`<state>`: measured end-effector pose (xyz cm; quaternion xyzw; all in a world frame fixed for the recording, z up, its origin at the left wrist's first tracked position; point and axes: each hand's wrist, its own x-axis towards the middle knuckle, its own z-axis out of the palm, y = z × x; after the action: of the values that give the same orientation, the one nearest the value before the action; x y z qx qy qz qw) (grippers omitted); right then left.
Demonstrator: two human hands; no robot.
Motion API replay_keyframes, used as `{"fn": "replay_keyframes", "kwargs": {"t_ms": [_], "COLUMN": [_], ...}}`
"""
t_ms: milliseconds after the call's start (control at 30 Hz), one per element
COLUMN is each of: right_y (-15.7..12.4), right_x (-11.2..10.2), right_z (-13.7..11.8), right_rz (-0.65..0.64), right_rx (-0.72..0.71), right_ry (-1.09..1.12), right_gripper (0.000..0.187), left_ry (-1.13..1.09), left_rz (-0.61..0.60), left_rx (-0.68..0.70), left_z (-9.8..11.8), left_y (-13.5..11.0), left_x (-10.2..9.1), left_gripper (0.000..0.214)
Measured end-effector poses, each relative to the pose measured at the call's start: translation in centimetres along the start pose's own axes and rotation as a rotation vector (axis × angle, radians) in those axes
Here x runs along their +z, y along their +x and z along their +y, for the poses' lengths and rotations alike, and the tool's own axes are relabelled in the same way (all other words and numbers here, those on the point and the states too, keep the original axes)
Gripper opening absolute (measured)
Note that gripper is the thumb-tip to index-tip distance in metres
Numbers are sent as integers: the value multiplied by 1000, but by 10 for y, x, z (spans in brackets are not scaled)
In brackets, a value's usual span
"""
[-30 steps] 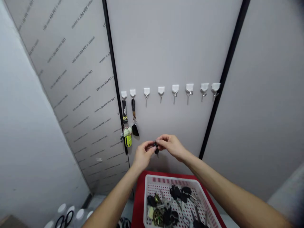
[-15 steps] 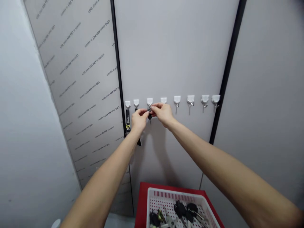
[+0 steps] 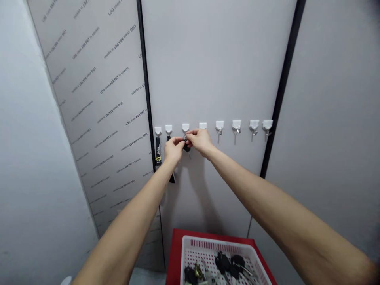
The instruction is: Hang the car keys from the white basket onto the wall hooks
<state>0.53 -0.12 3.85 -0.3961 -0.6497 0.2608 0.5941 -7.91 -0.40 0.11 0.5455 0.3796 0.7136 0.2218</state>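
Note:
Both of my arms reach up to a row of white wall hooks. My left hand (image 3: pixel 173 149) and my right hand (image 3: pixel 199 140) pinch a small black key (image 3: pixel 187 147) between them, just under the third hook (image 3: pixel 185 127) from the left. The key's ring sits at that hook; whether it hangs on it I cannot tell. A black lanyard keychain (image 3: pixel 158 150) hangs from the first hook. Another dark keychain (image 3: pixel 171 178) hangs from the second hook, mostly hidden behind my left wrist.
Several bare hooks (image 3: pixel 236 126) run to the right along the grey panel. Below stands a white perforated basket (image 3: pixel 221 246) with several dark keys, on a red surface (image 3: pixel 176 253). A film-covered panel (image 3: pixel 97 103) leans at the left.
A second ago my hands held the key low above the basket. They rose to the third hook and have since stayed there, shifting only slightly.

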Motion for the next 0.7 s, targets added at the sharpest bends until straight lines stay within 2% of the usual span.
{"fn": "replay_keyframes", "kwargs": {"t_ms": [133, 300, 400, 467, 533, 600, 700], "right_y": [2, 8, -1, -16, -39, -70, -127], "right_x": [1, 6, 2, -6, -18, -32, -55], "right_z": [-1, 4, 12, 23, 41, 65, 110], "right_rz": [17, 58, 59, 73, 59, -11, -184], "right_rx": [-10, 73, 42, -1, 0, 65, 190], "right_ry": [-16, -58, -99, -131, -183, -257, -412], "right_gripper": [9, 12, 17, 20, 22, 23, 22], "left_ry": [58, 206, 230, 221, 224, 259, 368], "left_rz": [6, -20, -27, -6, -32, -120, -313], "left_rx": [49, 28, 45, 67, 44, -27, -147], "left_z": [0, -2, -7, -15, -30, -49, -79], "left_y": [-1, 6, -5, -24, -54, -93, -156], "left_x": [-1, -1, -6, -13, -22, -32, -41], "left_gripper": [13, 15, 17, 17, 17, 17, 17]}}
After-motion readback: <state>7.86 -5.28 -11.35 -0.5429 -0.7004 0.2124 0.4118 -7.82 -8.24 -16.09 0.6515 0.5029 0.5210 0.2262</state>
